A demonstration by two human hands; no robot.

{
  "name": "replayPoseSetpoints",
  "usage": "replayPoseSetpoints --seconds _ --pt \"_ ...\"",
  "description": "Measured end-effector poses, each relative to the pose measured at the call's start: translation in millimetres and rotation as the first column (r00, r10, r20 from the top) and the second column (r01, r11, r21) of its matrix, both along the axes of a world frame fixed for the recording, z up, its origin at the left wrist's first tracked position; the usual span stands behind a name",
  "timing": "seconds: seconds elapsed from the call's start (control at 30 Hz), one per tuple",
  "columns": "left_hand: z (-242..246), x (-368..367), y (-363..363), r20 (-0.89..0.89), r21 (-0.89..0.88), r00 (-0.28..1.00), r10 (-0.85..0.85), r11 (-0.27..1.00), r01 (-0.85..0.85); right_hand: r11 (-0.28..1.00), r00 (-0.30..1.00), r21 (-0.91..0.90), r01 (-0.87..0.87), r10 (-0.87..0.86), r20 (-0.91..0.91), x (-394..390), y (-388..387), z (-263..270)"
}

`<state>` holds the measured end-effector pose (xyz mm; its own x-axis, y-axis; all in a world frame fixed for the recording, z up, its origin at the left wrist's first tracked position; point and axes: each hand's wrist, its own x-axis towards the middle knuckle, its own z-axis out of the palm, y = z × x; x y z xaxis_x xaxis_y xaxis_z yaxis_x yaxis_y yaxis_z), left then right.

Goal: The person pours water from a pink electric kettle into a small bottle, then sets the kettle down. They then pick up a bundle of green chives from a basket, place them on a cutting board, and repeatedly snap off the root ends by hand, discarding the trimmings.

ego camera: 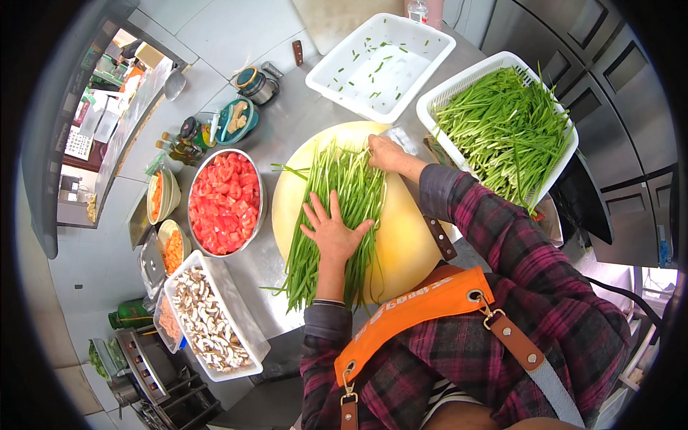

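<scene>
A thick bundle of garlic chives (344,185) lies across a round yellow cutting board (403,231). My left hand (336,231) rests flat on the bundle with its fingers spread. At the pale ends of the chives, near the board's upper right edge, is my right hand (384,153), its fingers bent in; whether they pinch any stems is hard to tell. A knife with a brown riveted handle (439,237) lies at the board's right edge, its blade mostly hidden beneath my right forearm. More chives (500,129) fill a white plastic basket (427,115) on the right.
A white tub (322,88) with chive bits stands beyond the board. Left are a steel bowl of cut tomatoes (224,201), a white container of sliced mushrooms (209,322), and bowls of chopped orange vegetable (173,251). Jars, bottles and a teal bowl with ginger (236,118) line the wall.
</scene>
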<state>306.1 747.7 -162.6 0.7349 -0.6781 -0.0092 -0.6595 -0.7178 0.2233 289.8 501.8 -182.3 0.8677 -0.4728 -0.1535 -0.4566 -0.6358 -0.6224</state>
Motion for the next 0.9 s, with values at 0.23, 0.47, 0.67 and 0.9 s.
replayPoseSetpoints --seconds 0.23,0.47,0.67,0.9 --pt "-6 -3 -1 0.067 0.013 0.998 0.013 1.000 -0.014 0.973 0.965 0.031 0.228 -0.230 0.129 3 -19 17" --pt "-7 -4 0 0.055 0.012 0.998 0.010 1.000 -0.011 0.970 0.693 0.149 0.191 -0.241 0.679 34 4 41" --pt "-11 -5 -2 0.077 0.003 0.997 0.006 1.000 -0.006 0.984 0.939 0.180 -0.018 -0.045 0.340 46 -14 38" --pt "-9 -4 -2 0.067 0.007 0.998 0.000 1.000 0.000 0.949 0.960 -0.212 -0.231 0.258 0.106 47 34 0"
